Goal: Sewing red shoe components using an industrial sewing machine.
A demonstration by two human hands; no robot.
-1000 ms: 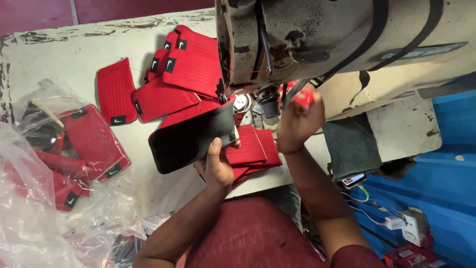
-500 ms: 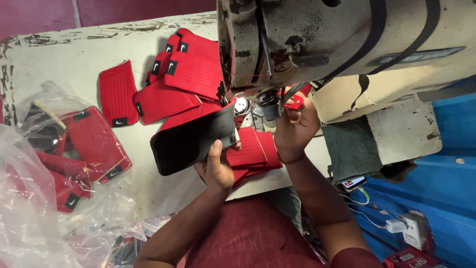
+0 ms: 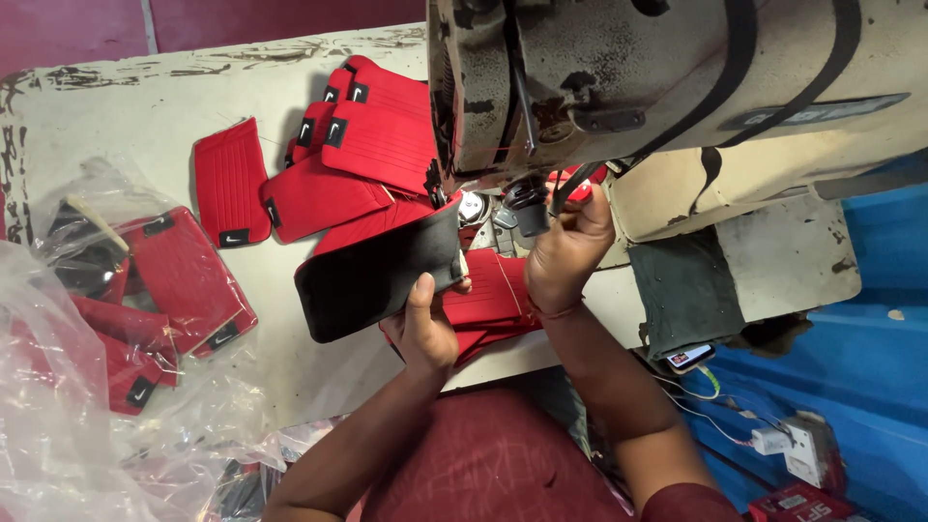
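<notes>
My left hand grips a curved red fabric piece with a black lining, held at its near edge in front of the sewing machine's needle area. My right hand is raised under the machine head, fingers pinched on a small red object by the needle. More red pieces lie beneath both hands on the table.
A stack of red quilted pieces with small black tags lies on the worn white table. Clear plastic bags at left hold more red pieces. A blue surface with a socket and cables is at right.
My right hand has moved up closer to the needle. My left hand has shifted the black-lined piece slightly toward the machine.
</notes>
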